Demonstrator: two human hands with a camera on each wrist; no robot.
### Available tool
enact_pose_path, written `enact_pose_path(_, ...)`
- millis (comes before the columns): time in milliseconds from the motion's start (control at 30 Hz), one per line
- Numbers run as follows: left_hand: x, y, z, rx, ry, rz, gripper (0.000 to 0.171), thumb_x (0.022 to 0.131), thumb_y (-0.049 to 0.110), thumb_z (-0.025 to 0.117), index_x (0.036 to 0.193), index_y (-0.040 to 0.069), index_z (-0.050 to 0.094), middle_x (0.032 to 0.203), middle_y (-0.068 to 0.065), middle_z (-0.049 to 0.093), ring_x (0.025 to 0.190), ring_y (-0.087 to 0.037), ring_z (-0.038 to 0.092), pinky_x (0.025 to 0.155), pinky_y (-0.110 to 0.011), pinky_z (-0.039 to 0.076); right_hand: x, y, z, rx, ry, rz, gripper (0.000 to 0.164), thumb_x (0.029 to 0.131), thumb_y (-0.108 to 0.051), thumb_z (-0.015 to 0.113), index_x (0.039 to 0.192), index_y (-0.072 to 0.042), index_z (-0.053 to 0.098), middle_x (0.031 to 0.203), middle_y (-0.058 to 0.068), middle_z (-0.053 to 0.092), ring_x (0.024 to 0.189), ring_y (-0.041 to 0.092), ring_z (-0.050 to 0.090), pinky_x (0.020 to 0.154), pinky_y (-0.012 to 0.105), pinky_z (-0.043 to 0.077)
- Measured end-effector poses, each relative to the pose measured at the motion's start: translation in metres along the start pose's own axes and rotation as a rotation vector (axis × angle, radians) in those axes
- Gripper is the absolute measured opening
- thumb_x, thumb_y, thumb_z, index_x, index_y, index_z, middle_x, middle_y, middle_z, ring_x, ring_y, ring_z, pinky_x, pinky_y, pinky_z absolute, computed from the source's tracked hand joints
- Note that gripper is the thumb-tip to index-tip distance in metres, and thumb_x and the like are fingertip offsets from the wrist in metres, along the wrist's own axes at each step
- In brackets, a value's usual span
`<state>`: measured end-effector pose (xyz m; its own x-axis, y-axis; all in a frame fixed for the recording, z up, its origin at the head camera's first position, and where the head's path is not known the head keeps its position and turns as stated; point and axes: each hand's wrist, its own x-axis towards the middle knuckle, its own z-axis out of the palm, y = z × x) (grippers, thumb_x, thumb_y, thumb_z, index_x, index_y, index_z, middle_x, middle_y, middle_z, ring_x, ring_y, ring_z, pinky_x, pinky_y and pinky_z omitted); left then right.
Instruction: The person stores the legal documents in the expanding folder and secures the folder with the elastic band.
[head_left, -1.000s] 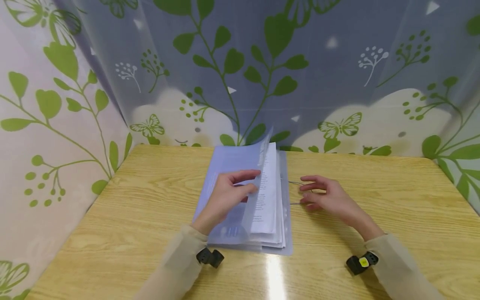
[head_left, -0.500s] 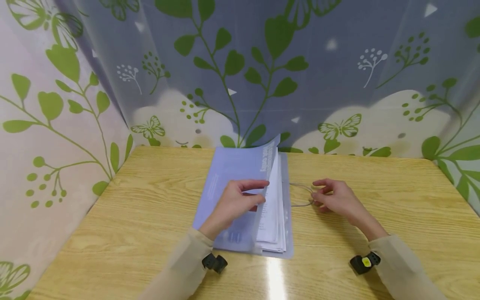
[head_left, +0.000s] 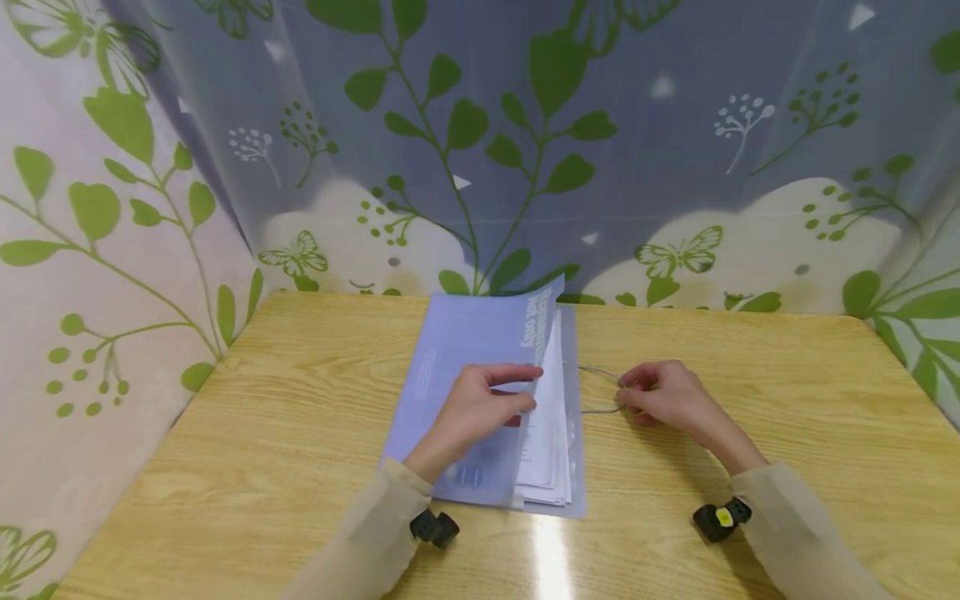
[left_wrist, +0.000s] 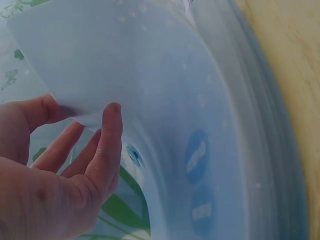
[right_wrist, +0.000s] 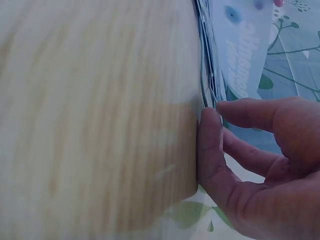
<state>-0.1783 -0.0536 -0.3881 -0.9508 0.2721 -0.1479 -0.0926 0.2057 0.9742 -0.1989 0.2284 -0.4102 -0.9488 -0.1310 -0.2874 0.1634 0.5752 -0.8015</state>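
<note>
A translucent blue plastic folder [head_left: 457,333] lies on the table with its front cover partly raised along the right side. My left hand [head_left: 483,404] holds that cover's edge between thumb and fingers; the left wrist view shows the cover [left_wrist: 185,90] bowed up beside the hand [left_wrist: 55,190]. Under it, printed white papers [head_left: 546,442] show along the open side. A thin grey cord [head_left: 600,411] loops out from the folder's right edge. My right hand [head_left: 671,396] pinches the loop's far end between thumb and fingertips, just above the tabletop.
The wood-grain table [head_left: 810,400] reaches back to a patterned curtain [head_left: 675,125] with leaves and butterflies. A similar light curtain [head_left: 75,292] hangs on the left. Dark wrist cameras [head_left: 435,528] sit at both sleeves.
My left hand has moved right and slightly nearer, lowering the cover over the papers. The right hand has closed its fingertips on the cord loop.
</note>
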Motion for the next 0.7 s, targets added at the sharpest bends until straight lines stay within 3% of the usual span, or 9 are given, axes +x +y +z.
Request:
enact_pose_path(367, 0.005, 0.001, 0.004, 0.022, 0.008, -0.008, 0.037, 0.084, 0.006, 0.07, 0.12, 0.011, 0.077, 0.13, -0.005, 0.072, 0.094, -0.014, 0.074, 0.075, -0.031, 0.061, 0.001, -0.001, 0.001, -0.04, -0.006, -0.005, 0.026, 0.098, -0.016, 0.065, 0.111, 0.006, 0.068, 0.1, 0.014, 0.07, 0.08, 0.013, 0.066, 0.072, 0.03, 0.061)
enact_pose_path(700, 0.009, -0.001, 0.011, 0.021, -0.024, -0.012, 0.037, 0.082, 0.004, 0.07, 0.119, 0.008, 0.077, 0.128, -0.004, 0.073, 0.09, -0.012, 0.074, 0.075, -0.03, 0.062, -0.001, -0.001, -0.002, -0.037, -0.022, 0.008, 0.026, 0.099, -0.018, 0.064, 0.111, 0.005, 0.067, 0.101, 0.012, 0.069, 0.082, 0.014, 0.065, 0.074, 0.03, 0.06)
